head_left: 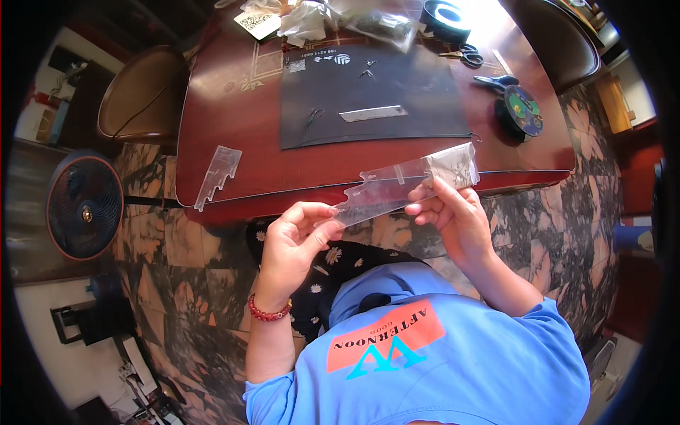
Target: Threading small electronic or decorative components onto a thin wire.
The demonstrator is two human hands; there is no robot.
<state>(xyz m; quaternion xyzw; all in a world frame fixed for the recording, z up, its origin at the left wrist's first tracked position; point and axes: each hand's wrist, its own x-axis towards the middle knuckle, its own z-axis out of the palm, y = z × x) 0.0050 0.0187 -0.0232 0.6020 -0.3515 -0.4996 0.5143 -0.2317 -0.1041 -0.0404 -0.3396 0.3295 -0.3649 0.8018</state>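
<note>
My left hand [290, 244], with a red bead bracelet at the wrist, pinches the narrow end of a clear plastic plate [379, 190] with a stepped edge. At its wide end my right hand [457, 212] grips a crinkled clear plastic packet [451, 164] between thumb and fingers. The packet overlaps the plate; whether it is joined to it I cannot tell. Both are held up just in front of the table's near edge. A second clear stepped plate [218, 177] lies at the table's near left.
On the red table [244, 106], a black mat [425, 92] bears a flat pale strip [373, 113] and small dark pieces. To its right are scissors [469, 55], a blue-handled tool [497, 81] and a spool [523, 113]. Plastic bags [308, 23] lie behind; a fan [85, 205] stands left.
</note>
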